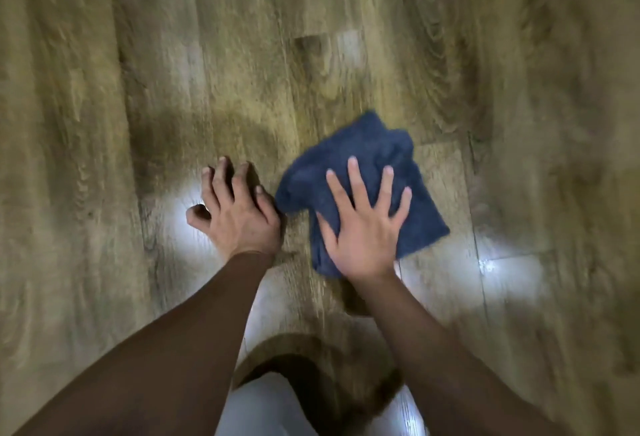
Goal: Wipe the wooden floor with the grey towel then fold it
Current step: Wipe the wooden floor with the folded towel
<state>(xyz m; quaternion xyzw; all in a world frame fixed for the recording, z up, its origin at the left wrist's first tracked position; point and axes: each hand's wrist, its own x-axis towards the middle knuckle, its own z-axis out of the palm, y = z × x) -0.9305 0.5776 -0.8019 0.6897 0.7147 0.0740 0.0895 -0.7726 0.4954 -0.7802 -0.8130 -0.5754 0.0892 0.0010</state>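
Observation:
A dark blue-grey towel (367,151) lies bunched and partly folded on the wooden floor (242,54), right of centre. My right hand (367,224) presses flat on its near half, fingers spread wide. My left hand (235,210) rests on the bare boards just left of the towel, fingers curled with the tips on the floor; its knuckles almost touch the towel's left edge. Both forearms reach in from the bottom of the view. The picture is blurred by motion.
Brown wood-grain planks fill the whole view. Bright light reflections sit near my left hand (187,227) and at the right (509,273). A white patch of my clothing (259,408) shows at the bottom centre.

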